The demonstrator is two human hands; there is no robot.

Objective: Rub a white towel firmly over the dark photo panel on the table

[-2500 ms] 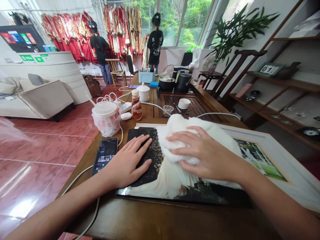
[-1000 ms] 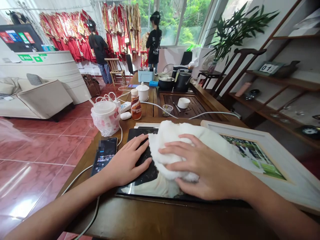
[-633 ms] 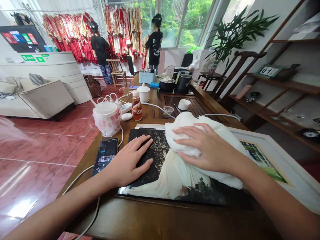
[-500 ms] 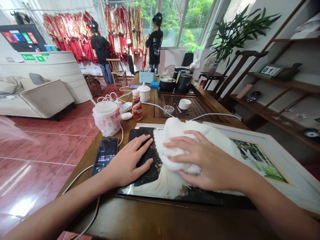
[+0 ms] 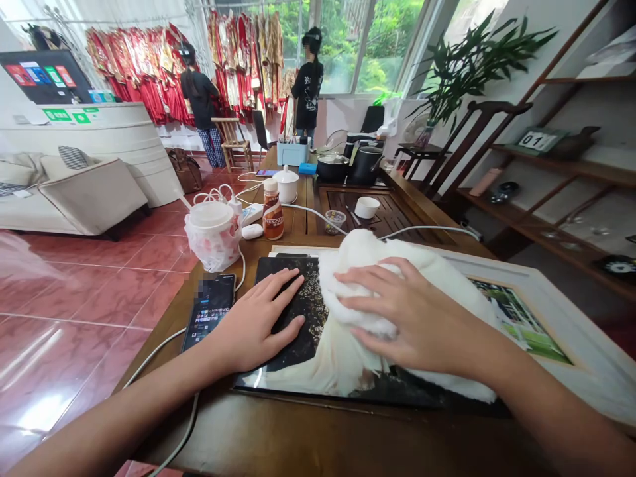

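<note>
A dark glossy picture panel (image 5: 298, 344) lies flat on the wooden table, showing a pale draped dress and light speckles. My left hand (image 5: 261, 321) rests flat on its left part, fingers spread and nothing held. Over the panel's right part, my right hand (image 5: 407, 315) presses on a bunched white fluffy cloth (image 5: 360, 248), fingers curled around it. The cloth hides much of the panel and spreads right onto a white-framed photo (image 5: 527, 324). Just left of my left hand lies a phone (image 5: 213, 301) with its screen lit.
Behind the panel stand a white plastic tub (image 5: 213, 232), a brown-labelled bottle (image 5: 272, 212) and a lidded white cup (image 5: 287, 184). A small white bowl (image 5: 367, 207) sits on the tea tray. White cables cross the table. Two people stand by hanging red garments.
My right hand has slid the white cloth slightly to the right, uncovering more of the speckled dark surface. My left hand stays in place.
</note>
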